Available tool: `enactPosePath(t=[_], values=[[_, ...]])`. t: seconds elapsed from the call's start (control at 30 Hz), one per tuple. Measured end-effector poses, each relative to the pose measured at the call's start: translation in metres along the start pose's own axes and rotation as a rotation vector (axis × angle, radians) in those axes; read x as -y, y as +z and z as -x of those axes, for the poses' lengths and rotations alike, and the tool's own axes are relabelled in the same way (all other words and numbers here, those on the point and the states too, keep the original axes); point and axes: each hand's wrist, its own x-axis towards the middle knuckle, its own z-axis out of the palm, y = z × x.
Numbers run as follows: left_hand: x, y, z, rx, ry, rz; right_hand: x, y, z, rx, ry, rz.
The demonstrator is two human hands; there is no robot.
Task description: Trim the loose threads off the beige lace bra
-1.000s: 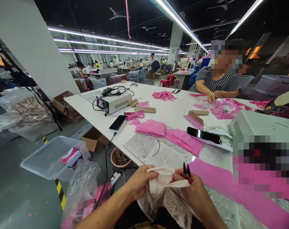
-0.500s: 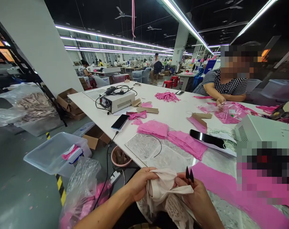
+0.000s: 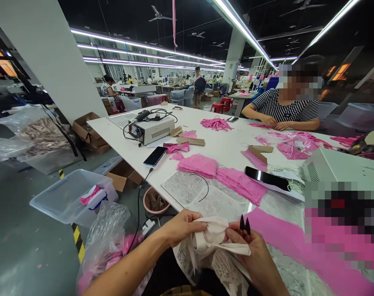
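Observation:
A cream-coloured garment with lace parts (image 3: 216, 232) hangs between my hands above my lap, at the table's near edge. My left hand (image 3: 185, 228) pinches its upper left edge between thumb and fingers. On the other side, my right hand (image 3: 250, 248) grips the fabric between thumb and forefinger. Tucked in that same right hand are small thread snips (image 3: 245, 225), their dark blades pointing up and away from the cloth. The lower part of the garment drapes loosely, and its full shape is hidden in folds.
Stacked pink lace pieces (image 3: 197, 165) and a black phone (image 3: 267, 179) lie on the white table (image 3: 218, 144). A metal control box (image 3: 158, 130) stands further back. Across the table, a person in a striped top (image 3: 285, 109) handles pink strips. A clear bin (image 3: 66, 201) sits on the floor at left.
My left hand has shifted slightly along the cream fabric, while my right hand stays nearly still. The person opposite has drawn their hands back from the plastic bag to the pink strips.

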Motion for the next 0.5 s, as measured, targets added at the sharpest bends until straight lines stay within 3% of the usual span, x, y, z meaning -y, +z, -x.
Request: enactPosePath(t=[0.37, 0.5], values=[[0.003, 0.006, -0.004, -0.047, -0.008, 0.073, 0.014, 0.014, 0.011, -0.091, 0.011, -0.023], [0.004, 0.006, -0.006, -0.069, -0.006, 0.096, 0.012, 0.01, 0.008, -0.085, 0.022, -0.039]])
